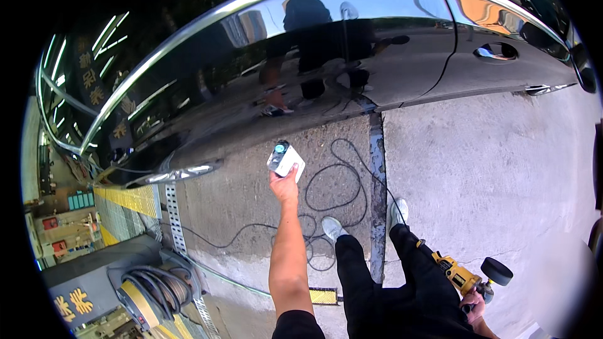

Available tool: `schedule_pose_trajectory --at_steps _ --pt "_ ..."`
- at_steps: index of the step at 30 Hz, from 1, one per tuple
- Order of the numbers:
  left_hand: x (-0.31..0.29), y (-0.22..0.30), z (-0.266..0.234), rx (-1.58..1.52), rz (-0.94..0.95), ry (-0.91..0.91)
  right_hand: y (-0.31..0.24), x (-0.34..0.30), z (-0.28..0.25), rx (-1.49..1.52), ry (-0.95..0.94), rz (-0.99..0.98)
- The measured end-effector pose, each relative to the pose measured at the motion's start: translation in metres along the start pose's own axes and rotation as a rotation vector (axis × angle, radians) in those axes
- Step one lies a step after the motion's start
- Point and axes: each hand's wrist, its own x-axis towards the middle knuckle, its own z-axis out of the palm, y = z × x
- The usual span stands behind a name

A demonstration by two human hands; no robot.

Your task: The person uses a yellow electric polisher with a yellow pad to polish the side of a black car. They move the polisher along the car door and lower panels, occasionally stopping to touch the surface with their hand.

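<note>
My left hand (286,183) reaches out toward the car with its fingers closed around a white boxy object (290,162) that has a round dark and teal part on its upper end; its exact kind is unclear. Low on the right, my right hand (473,306) grips a yellow corded polisher (461,274) with a round black pad (496,271) turned away from my leg. The glossy black car (314,69) stands in front of me, its side panels mirroring my figure. A gap separates the white object from the bodywork.
A black power cord (339,204) lies in loops on the concrete around my shoes (333,228). At the lower left is a hose reel (157,295). A dark strip (377,182) and a perforated metal grate (174,213) cross the floor. The car's door handle (496,52) sticks out at the right.
</note>
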Motion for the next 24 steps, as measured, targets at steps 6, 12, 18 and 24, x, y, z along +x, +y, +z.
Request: schedule_pose_trajectory --at_steps 6,12,18,24 --pt "-0.121 -0.05 -0.078 -0.078 -0.133 0.179 -0.03 -0.008 0.013 -0.114 -0.017 0.019" --pt "-0.27 -0.083 -0.168 -0.18 -0.334 0.459 -0.035 -0.012 0.037 -0.412 -0.145 0.083" --pt "-0.377 -0.167 -0.244 0.089 -0.716 0.767 -0.033 -0.063 0.073 -0.599 -0.113 0.014" --pt "-0.383 -0.299 -0.345 0.359 -0.998 0.968 0.01 -0.085 0.061 -0.726 -0.016 -0.159"
